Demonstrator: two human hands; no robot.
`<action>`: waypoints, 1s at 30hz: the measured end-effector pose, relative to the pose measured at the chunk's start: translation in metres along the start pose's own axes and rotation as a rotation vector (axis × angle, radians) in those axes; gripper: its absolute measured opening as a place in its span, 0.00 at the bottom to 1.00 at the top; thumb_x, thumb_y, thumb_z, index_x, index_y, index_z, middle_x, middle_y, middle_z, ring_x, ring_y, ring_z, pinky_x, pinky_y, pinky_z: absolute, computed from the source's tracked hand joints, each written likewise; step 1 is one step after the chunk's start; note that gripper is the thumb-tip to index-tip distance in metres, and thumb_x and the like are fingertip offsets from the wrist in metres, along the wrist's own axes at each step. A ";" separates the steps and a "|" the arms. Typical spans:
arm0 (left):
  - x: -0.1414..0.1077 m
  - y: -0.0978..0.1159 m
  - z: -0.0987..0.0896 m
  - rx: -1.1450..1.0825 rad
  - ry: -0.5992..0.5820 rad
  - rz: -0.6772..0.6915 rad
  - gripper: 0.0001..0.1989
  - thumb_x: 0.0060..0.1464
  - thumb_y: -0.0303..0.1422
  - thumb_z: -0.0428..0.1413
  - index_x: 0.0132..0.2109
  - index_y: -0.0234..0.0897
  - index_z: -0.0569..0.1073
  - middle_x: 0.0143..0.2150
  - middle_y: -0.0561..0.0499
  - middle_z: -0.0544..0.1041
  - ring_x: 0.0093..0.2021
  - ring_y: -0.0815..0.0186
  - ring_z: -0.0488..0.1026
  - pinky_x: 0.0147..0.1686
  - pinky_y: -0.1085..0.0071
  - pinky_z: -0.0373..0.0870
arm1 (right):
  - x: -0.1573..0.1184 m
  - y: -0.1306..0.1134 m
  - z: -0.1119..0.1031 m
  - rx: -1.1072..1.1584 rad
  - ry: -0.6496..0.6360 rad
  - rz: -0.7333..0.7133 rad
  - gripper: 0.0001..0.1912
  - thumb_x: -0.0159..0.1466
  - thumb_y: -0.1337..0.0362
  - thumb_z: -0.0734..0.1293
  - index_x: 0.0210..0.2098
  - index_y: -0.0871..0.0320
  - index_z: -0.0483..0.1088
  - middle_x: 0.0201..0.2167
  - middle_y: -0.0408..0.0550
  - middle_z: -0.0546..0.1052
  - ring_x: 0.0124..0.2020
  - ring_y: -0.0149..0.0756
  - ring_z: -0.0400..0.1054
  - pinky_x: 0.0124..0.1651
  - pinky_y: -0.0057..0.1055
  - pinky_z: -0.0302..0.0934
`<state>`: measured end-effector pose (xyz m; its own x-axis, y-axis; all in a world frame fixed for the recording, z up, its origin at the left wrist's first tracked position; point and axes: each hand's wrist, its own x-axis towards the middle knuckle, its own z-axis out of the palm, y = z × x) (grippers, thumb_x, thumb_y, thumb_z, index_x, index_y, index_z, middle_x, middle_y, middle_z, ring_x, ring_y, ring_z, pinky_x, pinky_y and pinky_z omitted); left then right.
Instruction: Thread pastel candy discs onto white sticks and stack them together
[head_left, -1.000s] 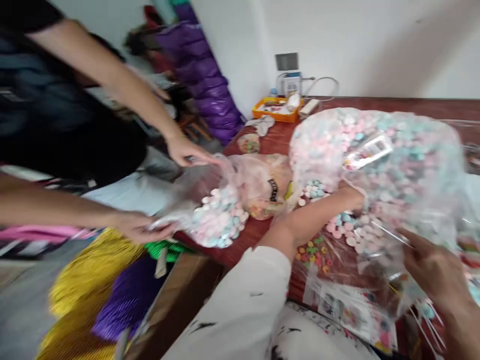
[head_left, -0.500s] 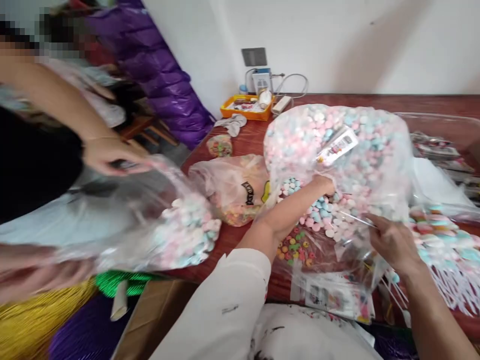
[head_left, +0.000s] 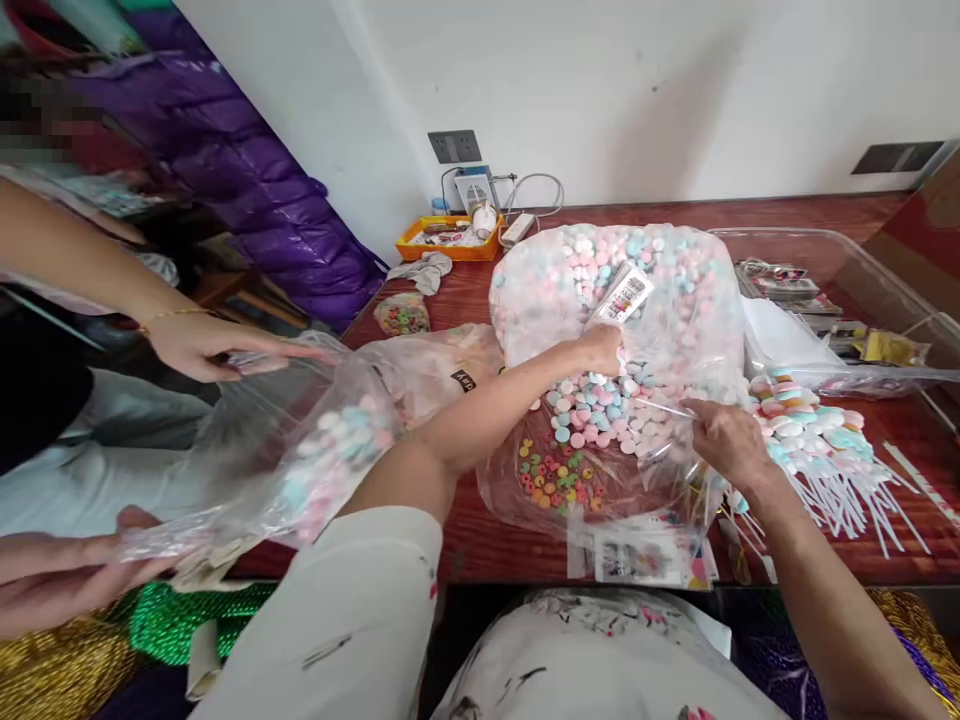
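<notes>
A large clear plastic bag [head_left: 517,300] full of pink, white and blue marshmallows lies on the table, its mouth facing me. My left hand [head_left: 602,350] is closed on the film at its mouth, just below a white printed label [head_left: 626,292]; the fingertips are partly hidden. Loose marshmallows [head_left: 589,408] spill out under my left forearm. My right hand [head_left: 726,440] pinches a thin white stick [head_left: 664,406] that points left over them. Several colourful rings [head_left: 559,478] lie in clear film nearer me. Right of my right hand are marshmallows on white sticks [head_left: 817,430].
At left, another person's hands [head_left: 199,345] hold a clear bag of marshmallows [head_left: 330,460] over the table edge. A clear tub [head_left: 825,240] with packets stands at the right. An orange tray [head_left: 420,245] sits at the back. Printed packets [head_left: 645,555] lie at the front edge.
The view has swung a little to the right, so everything sits further left. My left hand has come slightly closer to the label. My right hand still has the stick.
</notes>
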<state>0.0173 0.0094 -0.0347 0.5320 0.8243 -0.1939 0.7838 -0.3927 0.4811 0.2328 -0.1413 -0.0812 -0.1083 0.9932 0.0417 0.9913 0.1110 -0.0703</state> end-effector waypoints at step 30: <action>-0.351 -0.103 -0.099 -0.670 0.814 -0.614 0.23 0.27 0.29 0.67 0.37 0.35 0.72 0.29 0.57 0.74 0.30 0.68 0.69 0.32 0.72 0.67 | 0.011 0.038 0.039 0.052 0.120 -0.110 0.20 0.62 0.62 0.63 0.51 0.49 0.78 0.25 0.50 0.81 0.20 0.46 0.72 0.23 0.36 0.60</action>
<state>-0.2824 -0.1989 0.0686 -0.4134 0.9081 -0.0674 0.3859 0.2417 0.8903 0.2666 -0.1244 -0.1227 -0.2035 0.9641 0.1708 0.9684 0.2238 -0.1099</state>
